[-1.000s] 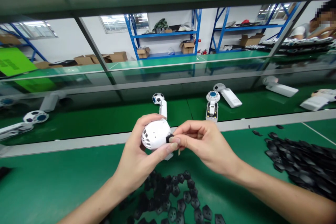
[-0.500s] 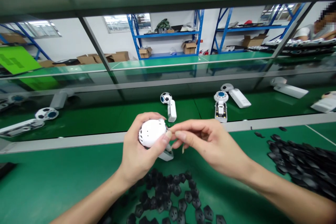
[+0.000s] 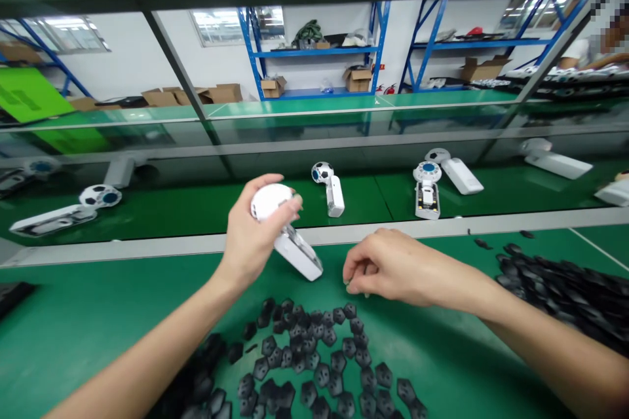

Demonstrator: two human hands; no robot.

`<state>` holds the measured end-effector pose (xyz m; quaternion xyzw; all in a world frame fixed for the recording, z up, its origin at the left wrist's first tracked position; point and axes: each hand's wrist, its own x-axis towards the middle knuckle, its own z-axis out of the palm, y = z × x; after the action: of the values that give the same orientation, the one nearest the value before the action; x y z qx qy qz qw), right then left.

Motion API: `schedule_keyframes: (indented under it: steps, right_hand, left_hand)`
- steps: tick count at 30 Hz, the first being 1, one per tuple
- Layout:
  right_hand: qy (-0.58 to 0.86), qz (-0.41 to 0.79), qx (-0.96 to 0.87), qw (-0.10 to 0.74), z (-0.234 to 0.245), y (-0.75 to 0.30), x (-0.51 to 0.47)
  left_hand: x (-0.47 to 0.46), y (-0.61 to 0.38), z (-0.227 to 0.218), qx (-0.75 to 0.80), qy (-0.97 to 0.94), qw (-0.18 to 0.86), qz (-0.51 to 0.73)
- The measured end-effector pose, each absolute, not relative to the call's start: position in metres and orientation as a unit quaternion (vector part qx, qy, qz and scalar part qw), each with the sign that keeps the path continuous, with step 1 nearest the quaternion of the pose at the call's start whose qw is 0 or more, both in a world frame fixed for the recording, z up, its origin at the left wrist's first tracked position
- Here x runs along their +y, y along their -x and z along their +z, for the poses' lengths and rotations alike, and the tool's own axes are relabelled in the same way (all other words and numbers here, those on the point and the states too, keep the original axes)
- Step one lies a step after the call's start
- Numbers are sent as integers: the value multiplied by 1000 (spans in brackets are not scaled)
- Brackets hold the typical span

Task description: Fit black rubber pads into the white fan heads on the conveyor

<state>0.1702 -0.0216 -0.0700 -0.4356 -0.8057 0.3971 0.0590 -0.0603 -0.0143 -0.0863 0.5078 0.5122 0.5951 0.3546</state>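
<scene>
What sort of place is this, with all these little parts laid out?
It looks like a factory assembly line: a green workbench, matching white devices set along it, piles of identical black moulded pieces, and blue metal shelving with cardboard boxes behind.

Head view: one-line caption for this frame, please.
Left hand holds a white device over a green bench, right hand near black pieces.

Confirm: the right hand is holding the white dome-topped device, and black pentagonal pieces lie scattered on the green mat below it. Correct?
No: in the head view it is the left hand holding the white dome-topped device, not the right hand. The black pentagonal pieces on the green mat are as you said.
</scene>
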Motion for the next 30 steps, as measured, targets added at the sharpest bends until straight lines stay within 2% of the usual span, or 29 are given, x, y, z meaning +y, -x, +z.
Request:
schedule_keyframes:
  steps: [4, 7, 11, 16, 20, 25, 30]
  right_hand:
    - [435, 317, -843, -13, -77, -168, -27]
    - [425, 265, -864, -53, -81, -164, -30]
    - [433, 240, -865, -83, -82, -159, -35]
    - [439, 227, -866, -78, -88, -161, -39]
    - [377, 153, -912, -47, -92, -169, -46]
    - [298, 75, -951, -29, -96, -174, -55]
    - [251, 10, -966, -54, -95, -165, -57]
  left_hand:
    - [16, 82, -98, 544, -343, 482, 594]
    - [24, 96, -109, 543, -322, 546, 552]
    - [25, 109, -111, 547, -380, 523, 532]
    - [35, 135, -107, 581, -377, 469, 548]
    - [41, 162, -105, 624, -319, 423, 575]
    - [40, 174, -97, 622, -307, 415, 588]
    - [38, 171, -96, 616, -318, 431, 577]
